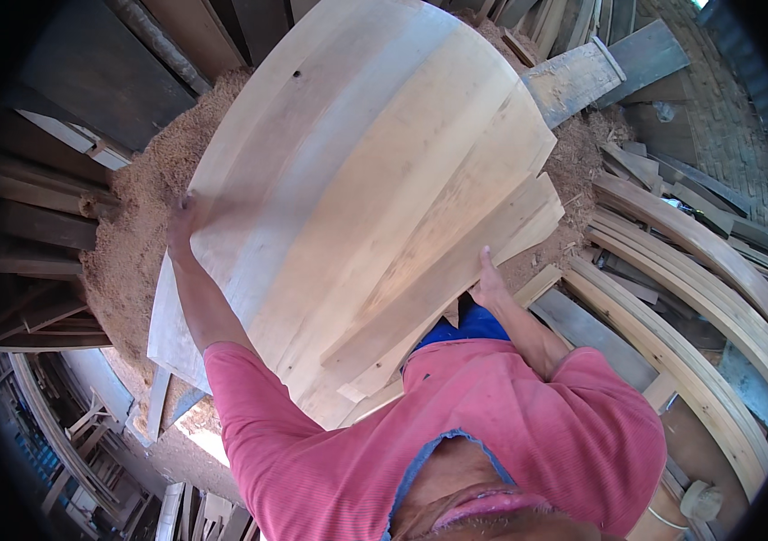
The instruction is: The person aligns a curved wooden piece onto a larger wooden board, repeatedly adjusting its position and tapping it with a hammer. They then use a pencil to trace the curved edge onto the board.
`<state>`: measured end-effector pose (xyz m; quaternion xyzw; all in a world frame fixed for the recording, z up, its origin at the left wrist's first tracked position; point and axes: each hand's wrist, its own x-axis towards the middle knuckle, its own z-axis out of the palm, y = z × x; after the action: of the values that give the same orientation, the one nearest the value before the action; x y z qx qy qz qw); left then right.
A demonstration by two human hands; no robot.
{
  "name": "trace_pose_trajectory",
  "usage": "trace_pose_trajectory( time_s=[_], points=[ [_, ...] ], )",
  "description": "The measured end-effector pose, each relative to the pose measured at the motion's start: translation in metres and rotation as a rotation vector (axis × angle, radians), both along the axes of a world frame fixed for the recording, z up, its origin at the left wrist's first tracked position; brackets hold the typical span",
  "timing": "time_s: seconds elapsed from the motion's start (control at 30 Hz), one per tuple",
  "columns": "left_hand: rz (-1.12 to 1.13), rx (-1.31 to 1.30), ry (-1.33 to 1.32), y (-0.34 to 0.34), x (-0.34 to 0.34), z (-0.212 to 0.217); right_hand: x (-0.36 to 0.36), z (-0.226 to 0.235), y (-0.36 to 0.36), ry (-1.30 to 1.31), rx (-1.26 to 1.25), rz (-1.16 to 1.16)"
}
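Left hand (183,219), at nine o'clock, fingers curled over the left edge of a stack of pale wooden boards (375,180). Stack filling the centre, tilted, long edges running from six toward twelve o'clock, above a heap of sawdust (127,243). Right hand (489,285), at four o'clock, fingers together, pressed flat against the stack's right edge. Curved wooden strips (690,316) stacked at three o'clock.

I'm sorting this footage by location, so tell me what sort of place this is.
Most likely a woodworking shop or timber yard. A sawdust heap lies under the boards both hands grip, and planks are stacked at the right.
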<state>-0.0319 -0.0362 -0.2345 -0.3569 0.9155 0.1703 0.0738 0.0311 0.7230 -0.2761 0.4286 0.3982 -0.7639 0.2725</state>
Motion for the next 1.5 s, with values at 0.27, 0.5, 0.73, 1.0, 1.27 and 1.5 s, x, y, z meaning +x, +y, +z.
trace_pose_trajectory(
  time_s=[0.27,0.5,0.73,1.0,1.27,1.5],
  points=[
    [-0.015,0.068,-0.065,0.006,0.004,-0.055,0.003,-0.006,0.016,-0.001,0.020,-0.015],
    [-0.045,0.044,0.014,-0.017,-0.006,-0.032,-0.007,-0.007,0.001,-0.019,-0.002,0.003],
    [-0.106,-0.024,0.055,-0.030,-0.017,-0.055,-0.010,-0.005,-0.008,0.035,-0.002,-0.011],
    [-0.039,0.048,-0.008,-0.007,-0.018,-0.071,-0.004,0.000,-0.003,-0.009,0.081,0.002],
    [-0.023,-0.229,0.062,0.027,0.004,-0.104,-0.017,0.014,-0.005,-0.080,0.122,0.045],
    [0.011,-0.448,0.135,0.125,0.022,-0.087,-0.010,0.012,0.002,-0.058,0.145,0.056]
  ],
)
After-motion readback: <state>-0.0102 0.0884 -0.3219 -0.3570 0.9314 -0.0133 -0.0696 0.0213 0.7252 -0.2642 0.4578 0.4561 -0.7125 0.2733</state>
